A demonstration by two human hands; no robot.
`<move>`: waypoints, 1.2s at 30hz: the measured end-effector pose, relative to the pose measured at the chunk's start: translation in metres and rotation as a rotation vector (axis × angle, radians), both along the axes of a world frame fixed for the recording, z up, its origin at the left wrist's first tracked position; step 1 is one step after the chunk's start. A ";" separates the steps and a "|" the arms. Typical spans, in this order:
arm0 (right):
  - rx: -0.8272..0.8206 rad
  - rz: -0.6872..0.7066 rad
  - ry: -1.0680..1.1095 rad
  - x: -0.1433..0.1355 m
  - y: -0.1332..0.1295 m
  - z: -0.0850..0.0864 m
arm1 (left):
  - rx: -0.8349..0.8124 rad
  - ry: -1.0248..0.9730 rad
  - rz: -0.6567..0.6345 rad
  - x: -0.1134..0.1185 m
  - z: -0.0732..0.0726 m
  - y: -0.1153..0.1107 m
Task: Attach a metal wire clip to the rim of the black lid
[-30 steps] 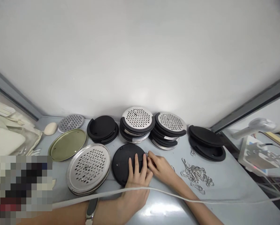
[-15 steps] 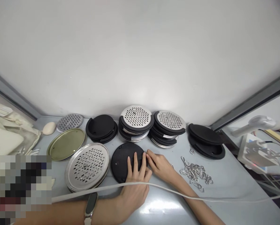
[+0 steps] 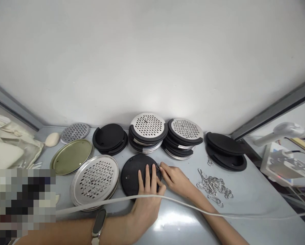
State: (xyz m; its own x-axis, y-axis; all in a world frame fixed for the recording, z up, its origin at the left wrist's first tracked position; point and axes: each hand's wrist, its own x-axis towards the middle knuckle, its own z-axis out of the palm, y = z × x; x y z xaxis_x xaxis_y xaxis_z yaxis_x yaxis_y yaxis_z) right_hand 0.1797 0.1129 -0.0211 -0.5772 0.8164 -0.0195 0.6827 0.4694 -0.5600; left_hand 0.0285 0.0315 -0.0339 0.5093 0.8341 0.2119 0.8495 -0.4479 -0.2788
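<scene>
A round black disc point(image 3: 131, 174) lies on the grey table at the centre. My left hand point(image 3: 149, 200), with a watch on its wrist, rests on the disc's right part, its fingers stretched out and apart. At the disc's right edge, my right hand point(image 3: 173, 177) pinches a small metal clip point(image 3: 158, 167), mostly hidden by the fingertips. Left of the disc is a pile of silver perforated plates point(image 3: 97, 178). Several loose metal clips and rings point(image 3: 213, 186) lie in a heap to the right of my right hand.
Behind stand two stacks topped by perforated plates point(image 3: 149, 125) point(image 3: 187, 128), black discs point(image 3: 109, 136) and more black discs point(image 3: 225, 144). Olive lids point(image 3: 72, 156) lie at the left. A white cable point(image 3: 193, 205) crosses in front, over my forearms. A handheld device point(image 3: 282, 132) stands right.
My left thumb and fingers have shifted slightly on the disc, and more of the metal clip shows at its edge. The view has tilted a little.
</scene>
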 end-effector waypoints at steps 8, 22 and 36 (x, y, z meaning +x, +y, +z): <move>-0.021 -0.021 0.025 -0.001 -0.001 0.003 | 0.015 -0.030 -0.011 0.002 0.003 0.000; -0.009 -0.046 0.023 -0.002 -0.003 -0.001 | 0.019 -0.022 -0.013 0.001 0.003 -0.003; -0.020 -0.056 0.022 -0.002 -0.004 0.001 | 0.029 -0.047 -0.004 0.004 -0.004 -0.003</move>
